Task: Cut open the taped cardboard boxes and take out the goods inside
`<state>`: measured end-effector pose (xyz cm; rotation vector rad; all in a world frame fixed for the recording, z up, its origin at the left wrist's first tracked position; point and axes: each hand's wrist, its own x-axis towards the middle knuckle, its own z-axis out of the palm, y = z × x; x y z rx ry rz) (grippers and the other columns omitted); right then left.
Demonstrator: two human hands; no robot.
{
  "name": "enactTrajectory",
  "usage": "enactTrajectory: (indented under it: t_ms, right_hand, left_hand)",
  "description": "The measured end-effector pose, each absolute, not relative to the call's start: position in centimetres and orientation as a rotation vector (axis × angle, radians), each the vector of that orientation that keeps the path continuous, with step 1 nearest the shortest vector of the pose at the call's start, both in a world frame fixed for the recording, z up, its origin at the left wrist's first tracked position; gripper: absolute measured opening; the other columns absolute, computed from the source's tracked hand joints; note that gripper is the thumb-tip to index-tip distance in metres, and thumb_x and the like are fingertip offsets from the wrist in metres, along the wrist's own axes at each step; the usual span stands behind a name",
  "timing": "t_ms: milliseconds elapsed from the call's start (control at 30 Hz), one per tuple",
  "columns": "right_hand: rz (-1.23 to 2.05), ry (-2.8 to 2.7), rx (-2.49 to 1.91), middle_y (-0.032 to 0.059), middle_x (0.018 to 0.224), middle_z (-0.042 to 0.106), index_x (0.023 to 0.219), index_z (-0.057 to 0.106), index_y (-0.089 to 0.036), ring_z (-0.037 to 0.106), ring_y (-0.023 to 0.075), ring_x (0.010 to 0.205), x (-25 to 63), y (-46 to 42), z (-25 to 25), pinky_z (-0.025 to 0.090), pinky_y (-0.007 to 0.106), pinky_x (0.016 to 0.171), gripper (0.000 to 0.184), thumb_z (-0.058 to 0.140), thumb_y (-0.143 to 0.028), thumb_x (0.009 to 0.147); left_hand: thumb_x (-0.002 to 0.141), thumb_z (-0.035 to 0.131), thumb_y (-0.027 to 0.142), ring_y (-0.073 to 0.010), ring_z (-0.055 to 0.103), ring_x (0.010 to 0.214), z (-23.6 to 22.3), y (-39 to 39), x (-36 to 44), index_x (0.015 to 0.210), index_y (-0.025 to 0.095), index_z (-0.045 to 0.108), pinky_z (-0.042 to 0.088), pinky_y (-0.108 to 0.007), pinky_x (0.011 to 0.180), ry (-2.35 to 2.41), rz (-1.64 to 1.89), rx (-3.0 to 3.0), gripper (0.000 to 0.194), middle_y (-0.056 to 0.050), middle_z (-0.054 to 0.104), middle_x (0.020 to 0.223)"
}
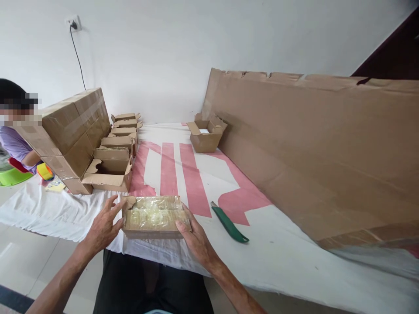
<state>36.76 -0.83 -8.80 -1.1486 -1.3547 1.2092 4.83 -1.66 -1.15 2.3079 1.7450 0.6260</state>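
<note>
A small cardboard box [153,218] with clear tape across its top lies at the table's near edge, in front of my body. My right hand [196,235] grips its right end, thumb on the near top edge and fingers round the far side. At the left end, my left hand [103,224] has its fingers apart, the fingertips close to or touching the corner, where a small flap shows. Right of the box a green-handled knife [230,225] lies on the cloth, its short tip pointing away from me.
Several open boxes [109,181] stand in a row at the left, beside stacked taped boxes [77,150]. Another open box [205,141] sits farther back. A big cardboard sheet [310,152] leans along the right. Beyond the stack is a person [16,139] in a purple top.
</note>
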Motion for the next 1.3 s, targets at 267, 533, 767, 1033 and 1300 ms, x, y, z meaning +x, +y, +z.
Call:
enactTrajectory:
  t_ms: [267, 533, 767, 1033, 1300]
  right_hand:
    - [0.615, -1.839, -1.163, 0.0131, 0.135, 0.070, 0.124, 0.074, -0.025, 0.062, 0.0353, 0.132, 37.5, 4.2, -4.6, 0.052, 0.053, 0.112, 0.037, 0.070, -0.048, 0.095]
    - [0.532, -2.430, -1.056, 0.0050, 0.086, 0.070, 0.074, 0.064, -0.022, 0.065, 0.0232, 0.091, 28.0, 7.1, 1.6, 0.047, 0.035, 0.083, 0.028, 0.079, -0.035, 0.095]
    - [0.584, -2.285, -1.179, 0.0039, 0.092, 0.073, 0.080, 0.061, -0.023, 0.064, 0.0215, 0.090, 26.9, 6.6, 0.1, 0.043, 0.034, 0.083, 0.020, 0.078, -0.026, 0.090]
    - [1.117, -2.038, -1.089, -0.0021, 0.071, 0.063, 0.068, 0.052, -0.023, 0.055, 0.0153, 0.068, 26.0, 7.1, 0.4, 0.040, 0.028, 0.066, 0.025, 0.062, -0.029, 0.090]
    - [1.364, -2.089, -0.893, -0.0022, 0.066, 0.063, 0.068, 0.065, -0.019, 0.053, 0.0123, 0.063, 26.3, 8.1, 1.3, 0.038, 0.025, 0.059, 0.022, 0.055, -0.026, 0.086]
  left_hand:
    - [0.081, 0.062, 0.009, -0.0204, 0.072, 0.092, 0.4, -0.8, 5.9, 0.116, 0.024, 0.072, 0.060, -0.031, 0.075, 1.637, 0.719, 2.162, 0.039, -0.005, 0.073, 0.110]
    - [0.081, 0.065, 0.009, -0.0171, 0.073, 0.090, -1.3, -2.0, 6.5, 0.100, 0.022, 0.070, 0.058, -0.027, 0.071, 1.665, 0.992, 1.995, 0.024, -0.004, 0.074, 0.110]
    - [0.084, 0.066, 0.009, -0.0152, 0.073, 0.088, -2.5, -2.7, 7.5, 0.090, 0.021, 0.073, 0.058, -0.024, 0.069, 1.643, 1.196, 2.017, 0.015, -0.005, 0.073, 0.112]
    - [0.087, 0.065, 0.007, -0.0176, 0.074, 0.093, -2.3, -3.6, 8.0, 0.103, 0.024, 0.078, 0.061, -0.026, 0.072, 1.630, 1.142, 2.110, 0.027, -0.007, 0.071, 0.118]
    - [0.093, 0.059, 0.011, -0.0217, 0.072, 0.099, -0.7, -3.1, 7.3, 0.127, 0.029, 0.075, 0.063, -0.035, 0.085, 1.566, 0.879, 2.334, 0.041, -0.009, 0.063, 0.127]
